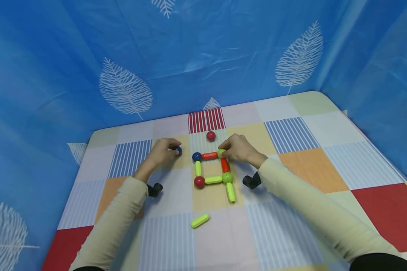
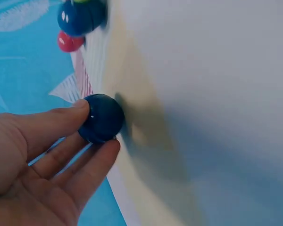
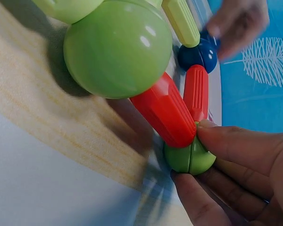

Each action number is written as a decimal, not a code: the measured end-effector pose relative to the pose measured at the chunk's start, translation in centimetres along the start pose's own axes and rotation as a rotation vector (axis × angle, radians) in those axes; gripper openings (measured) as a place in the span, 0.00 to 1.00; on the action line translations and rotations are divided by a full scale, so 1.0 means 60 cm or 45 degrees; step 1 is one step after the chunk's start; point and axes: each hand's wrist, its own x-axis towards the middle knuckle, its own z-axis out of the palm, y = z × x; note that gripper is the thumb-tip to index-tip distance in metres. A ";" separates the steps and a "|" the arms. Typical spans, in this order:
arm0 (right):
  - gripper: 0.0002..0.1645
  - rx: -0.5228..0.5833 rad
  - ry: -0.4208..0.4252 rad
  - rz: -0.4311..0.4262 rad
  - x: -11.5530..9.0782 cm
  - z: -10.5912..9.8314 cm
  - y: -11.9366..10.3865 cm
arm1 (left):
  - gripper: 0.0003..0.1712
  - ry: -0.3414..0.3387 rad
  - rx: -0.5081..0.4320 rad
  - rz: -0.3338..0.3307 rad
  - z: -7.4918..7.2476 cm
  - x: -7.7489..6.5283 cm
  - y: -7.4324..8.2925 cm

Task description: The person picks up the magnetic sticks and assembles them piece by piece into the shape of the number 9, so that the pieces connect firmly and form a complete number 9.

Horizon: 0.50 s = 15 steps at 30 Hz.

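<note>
On the table lies a square of balls and rods. Its corners are a blue ball (image 1: 196, 157), a red ball (image 1: 199, 182), a green ball (image 1: 227, 177) and a far green ball (image 3: 190, 157). Two red rods (image 3: 167, 110) meet at the far green ball; two yellow-green rods (image 1: 213, 180) form the other sides, and another (image 1: 230, 192) sticks out toward the near side. My right hand (image 1: 239, 147) pinches the far green ball between thumb and fingers. Left of the square, my left hand (image 1: 162, 151) pinches a separate blue ball (image 2: 102, 118) just over the cloth.
A loose red ball (image 1: 211, 136) lies behind the square. Nearer the front rests a single yellow-green rod (image 1: 200, 221). A patchwork cloth (image 1: 169, 233) covers the table, and a blue curtain (image 1: 203, 49) with white leaves stands behind it.
</note>
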 end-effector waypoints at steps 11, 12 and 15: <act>0.18 0.018 0.013 -0.001 0.002 0.000 0.008 | 0.13 -0.060 -0.065 0.120 0.064 -0.171 0.042; 0.18 0.015 0.015 -0.005 0.002 0.000 0.006 | 0.13 -0.081 -0.073 0.152 0.073 -0.179 0.051; 0.17 0.003 0.025 -0.014 0.002 0.001 0.003 | 0.12 -0.149 -0.072 0.272 0.096 -0.191 0.077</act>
